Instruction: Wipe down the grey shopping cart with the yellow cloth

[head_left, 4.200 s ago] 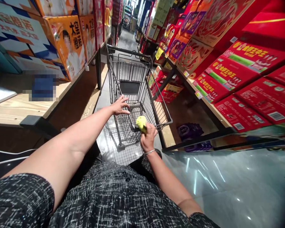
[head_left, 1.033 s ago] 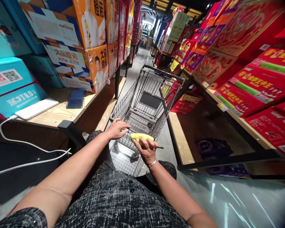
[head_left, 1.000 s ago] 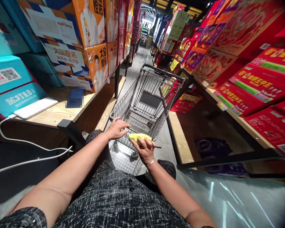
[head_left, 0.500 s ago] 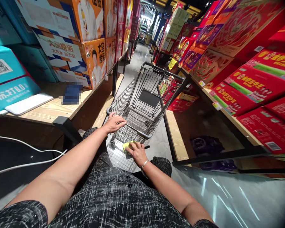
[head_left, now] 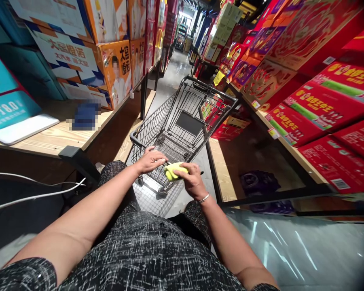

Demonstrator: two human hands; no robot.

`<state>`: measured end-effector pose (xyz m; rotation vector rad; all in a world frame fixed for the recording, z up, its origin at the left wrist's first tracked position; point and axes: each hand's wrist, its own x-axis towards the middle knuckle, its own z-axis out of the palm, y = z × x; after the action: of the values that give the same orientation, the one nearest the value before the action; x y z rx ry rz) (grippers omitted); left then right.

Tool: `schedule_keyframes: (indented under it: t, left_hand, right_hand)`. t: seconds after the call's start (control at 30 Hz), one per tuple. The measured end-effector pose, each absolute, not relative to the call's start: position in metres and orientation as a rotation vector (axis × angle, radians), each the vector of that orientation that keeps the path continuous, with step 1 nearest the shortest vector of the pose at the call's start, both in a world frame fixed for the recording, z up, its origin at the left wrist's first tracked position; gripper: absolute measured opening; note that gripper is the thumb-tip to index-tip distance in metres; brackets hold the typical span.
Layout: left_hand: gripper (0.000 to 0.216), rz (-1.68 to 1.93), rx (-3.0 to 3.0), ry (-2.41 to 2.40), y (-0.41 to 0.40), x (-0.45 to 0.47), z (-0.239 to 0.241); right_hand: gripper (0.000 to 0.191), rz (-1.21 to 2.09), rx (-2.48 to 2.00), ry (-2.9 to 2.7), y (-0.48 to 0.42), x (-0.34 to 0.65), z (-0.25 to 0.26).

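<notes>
A black wire shopping cart (head_left: 160, 117) stands in front of me, its near rim between my two hands. My left hand (head_left: 152, 161) is closed over this rim, near its left corner. My right hand (head_left: 194, 180) grips a folded yellow cloth (head_left: 176, 171) at the near rim, toward the right. A short dark tip (head_left: 202, 173) pokes out on the far side of the right hand; what it belongs to is hidden. A bracelet (head_left: 204, 198) circles my right wrist. The hand and cloth cover the rim's right corner.
On the left, a wooden shelf (head_left: 53, 139) bears drink cartons (head_left: 121, 76), a white phone-like slab (head_left: 26, 128) and a blurred blue item (head_left: 85, 114). White cables (head_left: 36, 197) hang below. Red boxes (head_left: 327, 101) fill the right shelf. A tiled aisle (head_left: 177, 68) runs ahead between the shelves.
My right hand has lifted the yellow cloth up and to the right, to rim height. My left hand has slid slightly right along the rim. The view has shifted a little.
</notes>
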<state>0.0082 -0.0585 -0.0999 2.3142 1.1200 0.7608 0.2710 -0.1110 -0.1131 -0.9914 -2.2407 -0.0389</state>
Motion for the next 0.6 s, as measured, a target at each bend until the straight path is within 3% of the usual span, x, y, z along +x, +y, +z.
schedule_keyframes:
  t: [0.3,0.43,0.6]
  left_hand:
    - [0.031,0.724,2.233,1.278,-0.046,-0.001,-0.094]
    - [0.037,0.709,2.207,1.39,-0.039,-0.002,-0.095]
    - [0.035,0.684,2.24,1.537,-0.029,-0.006,-0.097]
  right_hand:
    - [0.047,0.227,-1.234,-1.67,0.002,0.325,-0.129]
    - [0.039,0.371,-1.151,-1.404,-0.021,0.285,-0.158]
    - [0.028,0.533,-1.051,-1.512,-0.083,0.231,-0.172]
